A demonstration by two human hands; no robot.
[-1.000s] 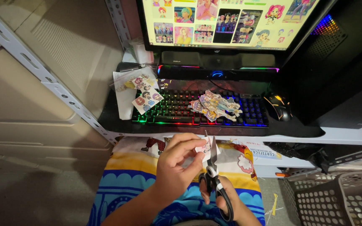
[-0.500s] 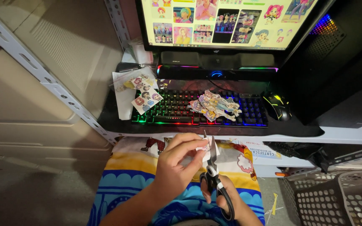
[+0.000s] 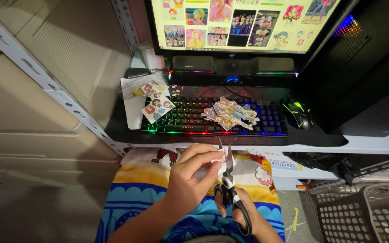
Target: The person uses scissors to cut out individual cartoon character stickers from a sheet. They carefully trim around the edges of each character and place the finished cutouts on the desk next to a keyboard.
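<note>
Two hands work low centre: left hand (image 3: 190,173) pinches a small paper cutout (image 3: 218,159), fingers curled shut on it; right hand (image 3: 244,216) grips black scissors (image 3: 230,189), blades touching the paper. Farther off, loose stickers (image 3: 230,112) lie on a backlit keyboard (image 3: 190,121), mouse (image 3: 298,113) right of it.

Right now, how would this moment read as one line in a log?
left hand: holds small paper piece | right hand: works black scissors on it | keyboard: cut-outs piled

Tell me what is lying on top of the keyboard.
A pile of cut-out cartoon stickers lies on the keyboard, right of its middle. A small sticker sheet overlaps its left end. The keys beneath them are hidden.
</note>
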